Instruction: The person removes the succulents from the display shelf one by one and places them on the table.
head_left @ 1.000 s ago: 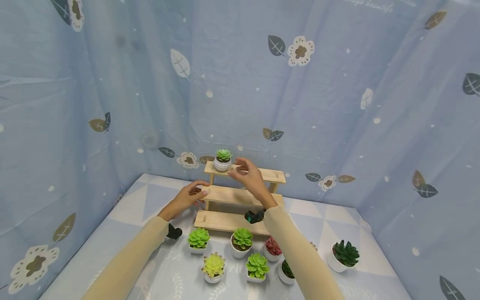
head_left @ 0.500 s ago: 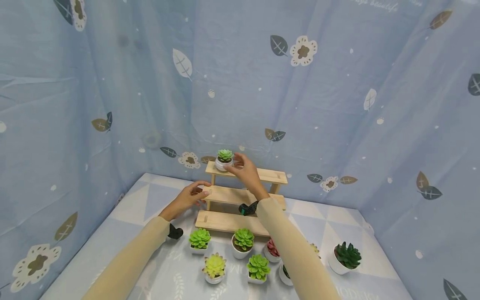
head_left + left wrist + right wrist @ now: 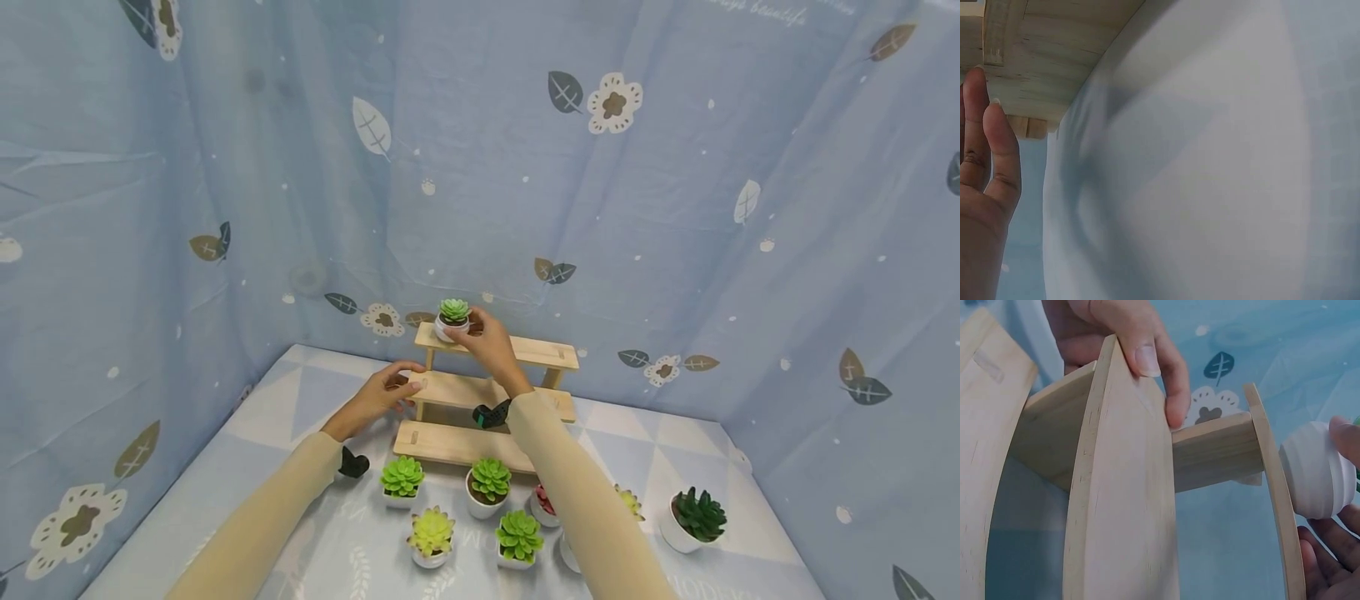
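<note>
A three-step wooden shelf (image 3: 540, 352) stands against the curtain. On the left end of its top step sits a small green succulent in a ribbed white pot (image 3: 452, 327). My right hand (image 3: 491, 348) holds this pot, thumb on its near side and fingers behind, partly out of the right wrist view; the pot's base (image 3: 1313, 472) meets the board there. My left hand (image 3: 377, 400) grips the left end of the middle step. In the right wrist view, the left thumb (image 3: 1146, 359) lies on that board and a finger reaches its back edge.
Several potted succulents, including a lime one (image 3: 431, 533) and a bright green one (image 3: 488, 482), stand in front of the shelf. A dark green one (image 3: 693, 517) is off to the right. My right sleeve (image 3: 585, 492) partly covers others. A patterned curtain (image 3: 480, 167) surrounds the table.
My right hand has moved left from beside the potted succulent and taken hold of its pot. The left hand keeps its place on the middle step. The view has shifted slightly.
</note>
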A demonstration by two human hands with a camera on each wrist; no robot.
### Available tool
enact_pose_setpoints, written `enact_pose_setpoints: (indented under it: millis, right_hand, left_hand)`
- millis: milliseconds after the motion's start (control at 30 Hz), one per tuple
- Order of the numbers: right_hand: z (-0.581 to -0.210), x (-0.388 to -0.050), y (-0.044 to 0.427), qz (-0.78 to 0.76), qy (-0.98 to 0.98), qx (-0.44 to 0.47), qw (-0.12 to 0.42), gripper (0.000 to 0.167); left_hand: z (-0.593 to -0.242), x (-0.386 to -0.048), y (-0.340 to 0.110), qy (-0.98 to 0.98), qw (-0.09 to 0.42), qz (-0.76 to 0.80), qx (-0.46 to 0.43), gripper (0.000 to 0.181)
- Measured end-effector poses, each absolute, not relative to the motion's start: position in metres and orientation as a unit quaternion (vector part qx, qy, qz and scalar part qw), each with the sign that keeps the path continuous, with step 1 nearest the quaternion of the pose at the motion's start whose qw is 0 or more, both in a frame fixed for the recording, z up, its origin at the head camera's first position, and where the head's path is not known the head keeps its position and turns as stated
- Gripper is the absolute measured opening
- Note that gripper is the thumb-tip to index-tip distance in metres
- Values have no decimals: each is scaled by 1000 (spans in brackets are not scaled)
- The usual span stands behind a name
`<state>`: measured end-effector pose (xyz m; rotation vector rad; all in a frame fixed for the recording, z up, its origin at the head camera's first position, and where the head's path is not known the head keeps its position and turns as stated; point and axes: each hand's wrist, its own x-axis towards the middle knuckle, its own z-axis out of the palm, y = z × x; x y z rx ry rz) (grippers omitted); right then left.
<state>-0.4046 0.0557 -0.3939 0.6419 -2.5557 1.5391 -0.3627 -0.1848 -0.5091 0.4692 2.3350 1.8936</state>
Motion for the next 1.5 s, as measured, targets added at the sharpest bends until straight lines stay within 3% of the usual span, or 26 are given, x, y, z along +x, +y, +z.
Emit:
enact_pose_setpoints:
  millis: [500, 800, 1500]
  right_hand:
    - [-395, -405, 54, 499, -842, 200, 36, 52]
    - [-395, -404, 52, 524, -833, 175, 38, 74]
    - [-391, -391, 62, 534, -825, 179, 52, 75]
  left_hand:
    - [-509, -362, -183, 769, 43, 619, 155, 50]
    - [-506, -361, -185, 769, 47, 618, 154, 51]
    - [-510, -359, -183, 762, 46, 625, 165, 49]
